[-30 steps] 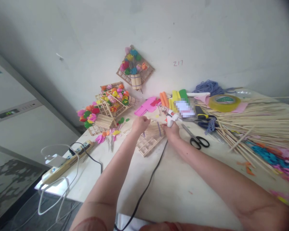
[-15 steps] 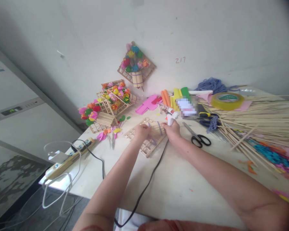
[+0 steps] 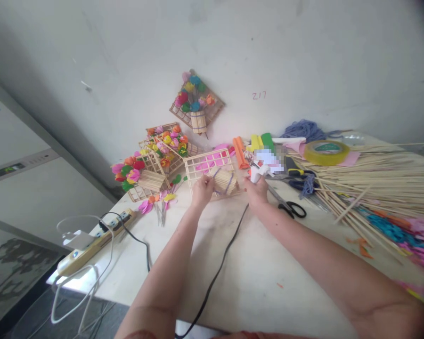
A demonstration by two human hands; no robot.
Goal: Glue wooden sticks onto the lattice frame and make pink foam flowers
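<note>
My left hand (image 3: 202,190) pinches the left side of a small basket of thin wooden sticks (image 3: 226,181), bound with purple cord. That basket sits against a square stick lattice (image 3: 193,165), which is tilted up off the table. My right hand (image 3: 257,189) is closed around a white glue gun (image 3: 261,172), just right of the lattice. Its thumb and finger come close to the basket's right edge; whether they touch it I cannot tell. A black cord (image 3: 222,263) runs from beneath the right hand toward the table's front edge.
Finished flower lattices (image 3: 162,150) stand at the left, another (image 3: 198,101) on the wall. Black-handled scissors (image 3: 292,209), yellow tape (image 3: 326,152), purple yarn (image 3: 304,129) and many loose sticks (image 3: 378,174) lie to the right. A power strip (image 3: 95,242) is at the left edge.
The lattice with its basket has gone from lying nearly flat to tilted up, its far side raised. My right hand has shifted slightly right with the glue gun. The camera view has moved a little.
</note>
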